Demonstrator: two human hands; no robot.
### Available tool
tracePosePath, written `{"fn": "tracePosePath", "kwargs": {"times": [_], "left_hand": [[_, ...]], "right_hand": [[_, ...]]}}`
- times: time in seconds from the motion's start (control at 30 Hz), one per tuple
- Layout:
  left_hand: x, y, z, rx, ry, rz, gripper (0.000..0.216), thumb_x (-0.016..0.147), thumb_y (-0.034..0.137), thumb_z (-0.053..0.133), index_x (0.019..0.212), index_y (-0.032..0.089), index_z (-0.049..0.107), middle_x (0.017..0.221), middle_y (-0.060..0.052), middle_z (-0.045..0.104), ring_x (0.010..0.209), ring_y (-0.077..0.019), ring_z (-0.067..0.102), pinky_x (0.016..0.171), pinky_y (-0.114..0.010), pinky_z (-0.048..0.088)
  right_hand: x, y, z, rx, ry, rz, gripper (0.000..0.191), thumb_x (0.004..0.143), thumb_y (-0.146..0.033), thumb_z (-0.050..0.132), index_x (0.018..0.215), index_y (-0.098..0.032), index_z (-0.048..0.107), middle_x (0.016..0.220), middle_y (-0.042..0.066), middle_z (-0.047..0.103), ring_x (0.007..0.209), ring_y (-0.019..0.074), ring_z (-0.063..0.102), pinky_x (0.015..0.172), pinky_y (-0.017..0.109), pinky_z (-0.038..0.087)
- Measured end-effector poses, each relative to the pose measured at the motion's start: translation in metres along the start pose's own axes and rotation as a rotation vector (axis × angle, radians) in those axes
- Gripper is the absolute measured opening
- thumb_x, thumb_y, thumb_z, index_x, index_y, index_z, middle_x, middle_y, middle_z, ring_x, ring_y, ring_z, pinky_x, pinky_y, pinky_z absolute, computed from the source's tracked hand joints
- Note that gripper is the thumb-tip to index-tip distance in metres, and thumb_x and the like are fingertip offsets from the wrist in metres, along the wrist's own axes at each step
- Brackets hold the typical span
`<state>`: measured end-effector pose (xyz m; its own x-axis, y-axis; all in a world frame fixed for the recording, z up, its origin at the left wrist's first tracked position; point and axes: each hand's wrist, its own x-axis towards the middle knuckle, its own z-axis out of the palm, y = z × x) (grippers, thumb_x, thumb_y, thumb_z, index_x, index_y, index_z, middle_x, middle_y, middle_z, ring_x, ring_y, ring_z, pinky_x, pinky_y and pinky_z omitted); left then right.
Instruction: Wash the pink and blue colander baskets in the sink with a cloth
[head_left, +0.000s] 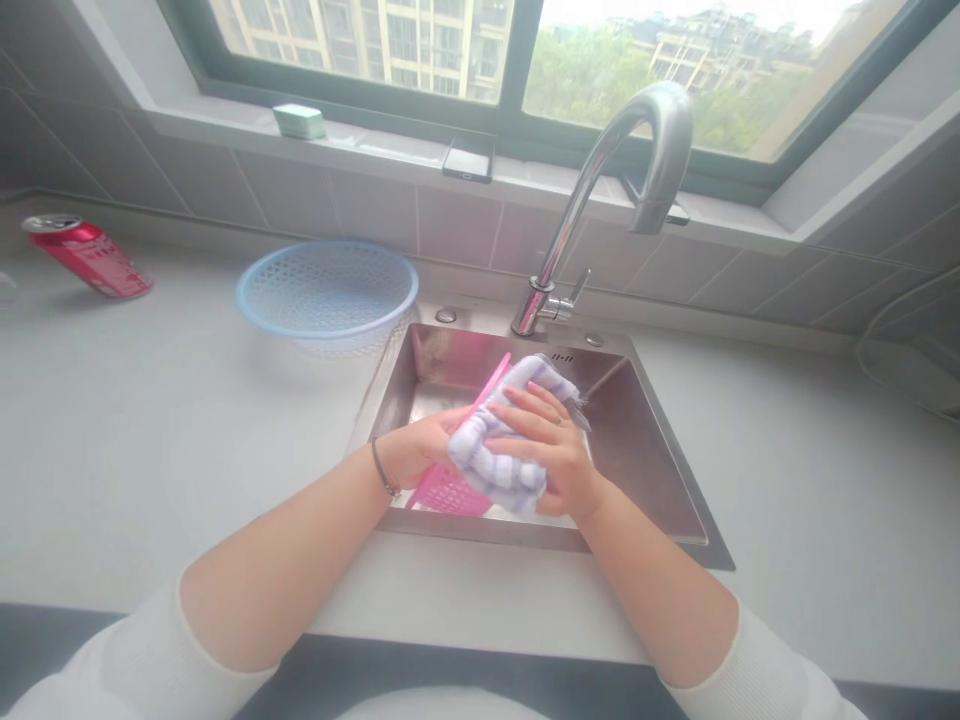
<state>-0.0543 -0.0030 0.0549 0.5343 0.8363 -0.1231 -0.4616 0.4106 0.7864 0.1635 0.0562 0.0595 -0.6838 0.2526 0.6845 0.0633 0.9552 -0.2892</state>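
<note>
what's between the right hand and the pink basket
In the head view, a striped cloth lies between the right hand and the pink basket.

A bright window [517, 62] tops a tiled wall [375, 214].

The table [135, 450] has a smooth white top, its front edge running across from side to side. A metal sink [645, 460] is set into the middle, stopping just short of the front edge. Left of the sink, near the back edge, sits a blue basket [330, 335]. Well apart from it, toward the back left corner, stands a red can [94, 258].
</note>
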Motion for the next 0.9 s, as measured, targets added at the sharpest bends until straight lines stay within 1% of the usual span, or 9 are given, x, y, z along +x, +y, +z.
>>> {"fn": "tracePosePath", "kwargs": {"times": [0.1, 0.2, 0.37, 0.43, 0.5, 0.57, 0.67, 0.8, 0.9], "left_hand": [[-0.001, 0.004, 0.000, -0.030, -0.086, -0.068, 0.058, 0.052, 0.007, 0.079, 0.110, 0.014, 0.073, 0.101, -0.011, 0.074, 0.091, -0.0266, 0.068, 0.082, -0.035, 0.049], [-0.002, 0.006, 0.001, -0.072, -0.128, -0.068, 0.066, 0.051, 0.006, 0.076, 0.116, 0.014, 0.072, 0.108, -0.013, 0.074, 0.098, -0.0293, 0.068, 0.086, -0.038, 0.051], [-0.004, 0.004, -0.005, -0.065, -0.141, -0.050, 0.065, 0.052, 0.003, 0.074, 0.116, 0.014, 0.072, 0.101, -0.011, 0.076, 0.091, -0.0288, 0.071, 0.082, -0.036, 0.051], [-0.004, 0.004, -0.006, -0.061, -0.144, -0.061, 0.066, 0.052, 0.002, 0.073, 0.117, 0.014, 0.072, 0.102, -0.011, 0.076, 0.092, -0.0285, 0.071, 0.083, -0.036, 0.051], [-0.003, 0.005, -0.006, -0.059, -0.176, -0.083, 0.066, 0.054, 0.004, 0.072, 0.120, 0.014, 0.072, 0.106, -0.012, 0.076, 0.095, -0.0295, 0.070, 0.085, -0.038, 0.051], [-0.001, 0.007, -0.004, -0.054, -0.200, -0.092, 0.066, 0.057, 0.007, 0.073, 0.123, 0.013, 0.070, 0.108, -0.014, 0.075, 0.096, -0.0305, 0.070, 0.086, -0.041, 0.052], [0.001, 0.008, 0.001, -0.019, -0.121, -0.053, 0.059, 0.062, 0.011, 0.076, 0.121, 0.014, 0.070, 0.105, -0.013, 0.075, 0.090, -0.0284, 0.072, 0.082, -0.040, 0.054], [0.001, 0.007, 0.004, 0.070, 0.049, -0.059, 0.043, 0.073, 0.017, 0.078, 0.116, 0.015, 0.071, 0.103, -0.012, 0.076, 0.085, -0.0235, 0.072, 0.080, -0.037, 0.055], [-0.003, 0.009, 0.003, 0.045, -0.022, -0.096, 0.051, 0.077, 0.022, 0.079, 0.127, 0.019, 0.066, 0.113, -0.013, 0.074, 0.092, -0.0254, 0.073, 0.084, -0.039, 0.055]], "right_hand": [[-0.002, 0.014, -0.005, 0.081, 0.095, 0.154, 0.041, 0.097, -0.050, 0.051, 0.129, -0.032, 0.070, 0.147, 0.003, 0.062, 0.140, 0.0301, 0.055, 0.123, 0.053, 0.038], [-0.003, 0.014, -0.006, 0.117, 0.190, 0.293, 0.041, 0.100, -0.043, 0.048, 0.135, -0.030, 0.066, 0.150, 0.005, 0.059, 0.142, 0.0309, 0.052, 0.124, 0.056, 0.035], [-0.003, -0.002, -0.009, -0.019, 0.129, 0.029, 0.038, 0.095, -0.044, 0.050, 0.125, -0.036, 0.072, 0.150, -0.002, 0.059, 0.146, 0.0307, 0.049, 0.128, 0.053, 0.026], [-0.004, 0.000, -0.012, 0.029, 0.112, 0.033, 0.038, 0.095, -0.051, 0.050, 0.121, -0.037, 0.074, 0.146, -0.002, 0.063, 0.142, 0.0298, 0.053, 0.127, 0.051, 0.030], [-0.006, 0.008, -0.013, 0.149, 0.139, 0.183, 0.044, 0.095, -0.059, 0.050, 0.120, -0.033, 0.075, 0.143, 0.001, 0.065, 0.140, 0.0307, 0.055, 0.126, 0.053, 0.033], [-0.009, 0.017, -0.011, 0.326, 0.240, 0.440, 0.046, 0.091, -0.062, 0.058, 0.115, -0.028, 0.077, 0.137, 0.005, 0.069, 0.135, 0.0324, 0.059, 0.121, 0.053, 0.039], [-0.016, 0.032, -0.003, 0.525, 0.413, 0.719, 0.041, 0.085, -0.057, 0.068, 0.106, -0.023, 0.078, 0.119, 0.007, 0.077, 0.119, 0.0321, 0.069, 0.104, 0.048, 0.056], [-0.026, 0.051, 0.005, 0.585, 0.553, 0.787, 0.039, 0.087, -0.051, 0.064, 0.109, -0.020, 0.076, 0.110, 0.008, 0.079, 0.104, 0.0294, 0.075, 0.084, 0.041, 0.064], [-0.033, 0.063, 0.005, 0.638, 0.648, 0.800, 0.039, 0.092, -0.046, 0.057, 0.117, -0.021, 0.072, 0.118, 0.007, 0.076, 0.112, 0.0278, 0.073, 0.090, 0.040, 0.062]]}}
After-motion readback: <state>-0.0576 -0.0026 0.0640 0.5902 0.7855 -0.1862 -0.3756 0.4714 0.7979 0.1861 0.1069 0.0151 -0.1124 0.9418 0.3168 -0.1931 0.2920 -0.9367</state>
